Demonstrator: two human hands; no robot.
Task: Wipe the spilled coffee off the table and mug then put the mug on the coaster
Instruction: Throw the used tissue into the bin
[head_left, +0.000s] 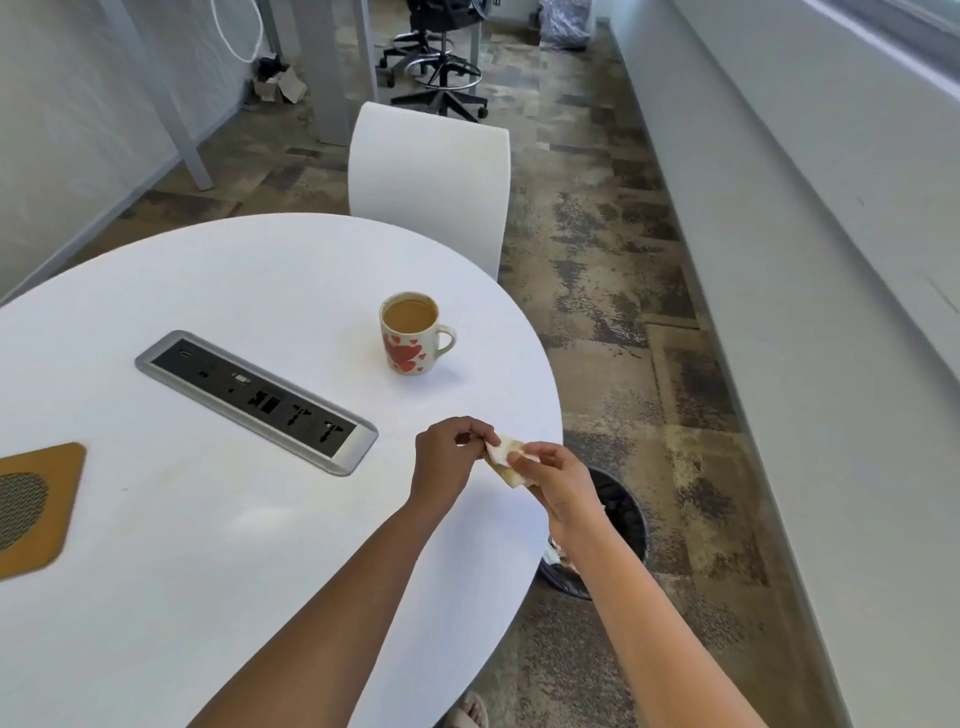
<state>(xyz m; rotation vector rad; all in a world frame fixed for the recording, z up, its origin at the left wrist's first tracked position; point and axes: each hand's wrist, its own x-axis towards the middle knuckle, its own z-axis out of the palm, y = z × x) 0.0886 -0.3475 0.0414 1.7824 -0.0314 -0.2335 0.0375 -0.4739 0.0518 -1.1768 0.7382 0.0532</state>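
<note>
Fingertips (514, 457) of both the left hand (441, 457) and right hand (558, 480) are pinching a coffee-stained tissue (506, 462) at lower centre, above the table (208, 545) edge. No spill is showing around the full mug (410, 332) at centre, so wiping is looking done, though its far side is hidden. Still waiting: moving it to the tan coaster (47, 499), cropped at the left edge.

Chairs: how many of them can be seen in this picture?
2. A white chair stands at the far edge of the round table. A black office chair is further back, cut off at the top. Others may be outside the view.
</note>
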